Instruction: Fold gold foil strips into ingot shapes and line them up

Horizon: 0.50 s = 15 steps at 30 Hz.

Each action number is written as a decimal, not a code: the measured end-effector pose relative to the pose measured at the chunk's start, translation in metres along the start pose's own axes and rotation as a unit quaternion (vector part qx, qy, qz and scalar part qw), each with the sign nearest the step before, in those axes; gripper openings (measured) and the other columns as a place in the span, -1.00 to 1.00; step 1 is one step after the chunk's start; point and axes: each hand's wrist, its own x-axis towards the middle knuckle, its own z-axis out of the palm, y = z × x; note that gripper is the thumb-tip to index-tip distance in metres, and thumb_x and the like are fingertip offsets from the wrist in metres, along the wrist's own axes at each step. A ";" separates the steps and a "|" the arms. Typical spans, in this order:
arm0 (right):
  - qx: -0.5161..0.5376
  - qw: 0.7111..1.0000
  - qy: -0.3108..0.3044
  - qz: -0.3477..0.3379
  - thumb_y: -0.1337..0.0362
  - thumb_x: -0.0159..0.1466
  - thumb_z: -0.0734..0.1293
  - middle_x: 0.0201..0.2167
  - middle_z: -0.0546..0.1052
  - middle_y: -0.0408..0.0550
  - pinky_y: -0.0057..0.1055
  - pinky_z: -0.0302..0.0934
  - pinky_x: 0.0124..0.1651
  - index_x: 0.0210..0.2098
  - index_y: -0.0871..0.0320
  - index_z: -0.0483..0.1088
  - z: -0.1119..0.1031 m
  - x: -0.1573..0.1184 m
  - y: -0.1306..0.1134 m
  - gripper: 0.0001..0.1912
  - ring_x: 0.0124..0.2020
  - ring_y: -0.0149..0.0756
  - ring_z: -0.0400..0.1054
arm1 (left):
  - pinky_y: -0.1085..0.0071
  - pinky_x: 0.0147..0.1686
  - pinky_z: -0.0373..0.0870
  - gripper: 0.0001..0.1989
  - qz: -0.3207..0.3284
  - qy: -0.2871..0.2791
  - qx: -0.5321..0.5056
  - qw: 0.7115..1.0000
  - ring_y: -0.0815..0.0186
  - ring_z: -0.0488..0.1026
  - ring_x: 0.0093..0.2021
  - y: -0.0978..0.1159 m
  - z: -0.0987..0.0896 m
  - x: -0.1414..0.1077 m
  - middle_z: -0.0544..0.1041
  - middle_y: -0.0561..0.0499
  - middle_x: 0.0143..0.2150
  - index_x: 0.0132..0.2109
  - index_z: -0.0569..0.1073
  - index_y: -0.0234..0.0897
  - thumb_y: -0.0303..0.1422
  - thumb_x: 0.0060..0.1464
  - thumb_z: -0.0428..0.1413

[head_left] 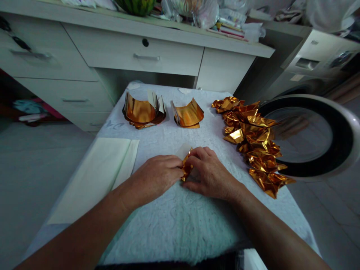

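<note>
The left hand point(157, 176) pinches the small gold foil piece point(186, 169) while the right hand point(209, 172), its grip looser and curved, holds the other side; uneven pulling could tear it.

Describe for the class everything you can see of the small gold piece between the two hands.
The gold piece looks like shiny, creased foil or metallic paper. It shows as a narrow strip, slanting away toward the upper right. A pale, translucent-looking flap shows at its far end, seemingly part of it. It is above the light blue cloth. Fingers of the left hand touch it from the left, those of the right hand from the right, hiding its full outline.
</note>
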 end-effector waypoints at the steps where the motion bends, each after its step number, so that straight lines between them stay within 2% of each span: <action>1: -0.001 1.000 0.001 0.000 0.02 0.12 0.46 -0.09 0.38 0.08 -0.13 0.12 0.04 -0.18 0.16 0.44 0.000 0.000 0.000 -0.59 -0.08 -0.08 0.20 | 0.31 -0.10 0.43 -0.81 0.005 0.005 -0.001 1.000 0.25 0.49 -0.16 0.000 0.000 0.000 0.54 0.00 -0.24 -0.26 0.52 -0.29 -0.42 0.29 0.03; 5: -0.007 1.000 0.007 -0.001 0.12 0.12 0.45 -0.08 0.39 0.09 -0.13 0.12 0.04 -0.17 0.17 0.44 0.002 0.000 -0.001 -0.66 -0.08 -0.08 0.21 | 0.34 -0.15 0.43 -0.82 0.004 0.013 -0.006 1.000 0.26 0.49 -0.19 -0.001 0.001 0.000 0.54 -0.01 -0.26 -0.24 0.50 -0.29 -0.45 0.29 0.01; 10: -0.022 1.000 0.019 -0.005 0.27 0.22 0.38 -0.10 0.41 0.08 -0.16 0.13 0.02 -0.20 0.15 0.47 0.006 0.000 0.000 -0.84 -0.08 -0.12 0.24 | 0.34 -0.18 0.40 -0.82 -0.027 0.019 -0.010 0.999 0.27 0.47 -0.22 0.000 0.000 -0.001 0.52 0.00 -0.28 -0.27 0.46 -0.28 -0.47 0.27 -0.02; 14: -0.014 0.999 0.031 -0.026 0.31 0.29 0.35 -0.14 0.44 0.04 -0.20 0.14 0.00 -0.20 0.12 0.51 0.010 0.001 0.003 -0.89 -0.10 -0.16 0.26 | 0.30 -0.14 0.39 -0.97 -0.050 0.006 -0.021 0.999 0.22 0.45 -0.15 0.002 -0.002 -0.003 0.50 0.00 -0.23 -0.22 0.43 -0.26 -0.45 0.16 0.12; 15: -0.010 0.999 0.035 -0.032 0.30 0.30 0.35 -0.14 0.44 0.03 -0.21 0.14 -0.01 -0.20 0.12 0.52 0.010 0.001 0.003 -0.89 -0.10 -0.17 0.26 | 0.28 -0.13 0.40 -0.92 -0.053 0.003 -0.021 0.998 0.20 0.44 -0.13 0.002 -0.002 -0.003 0.50 -0.01 -0.20 -0.20 0.43 -0.26 -0.42 0.12 0.17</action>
